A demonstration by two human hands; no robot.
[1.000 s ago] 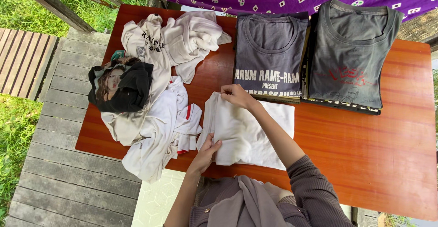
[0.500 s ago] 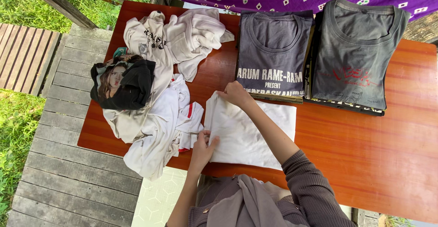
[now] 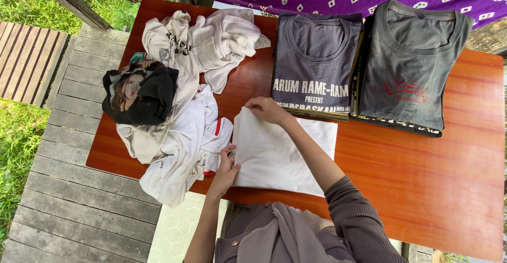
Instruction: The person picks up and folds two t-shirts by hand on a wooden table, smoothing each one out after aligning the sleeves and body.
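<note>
Both hands are on the white shirt (image 3: pixel 285 149), which lies flat on the red-brown table (image 3: pixel 422 178), centre-front, just below the grey folded tee (image 3: pixel 314 65). Your left hand (image 3: pixel 226 169) is pinched shut on the shirt's near-left edge; your right hand (image 3: pixel 266 110) is closed on the far-left corner, arm crossing over the cloth. Hands are well apart, one at each end of the same left edge. To do this fold well: keep that edge taut btwn the two grips, keep both corners level, and lay the edge straight, parallel w/ the right side, so the panel comes out square. Smooth before letting go. Can't tell how many layers each pinch holds; fingertips are partly hidden, prob. a doubled edge. The heap of unfolded whites (image 3: pixel 185 136) touches the shirt's left side, right by your left hand, so mind you don't snag it. A second dark folded tee (image 3: pixel 409 67) sits far right, apart.
</note>
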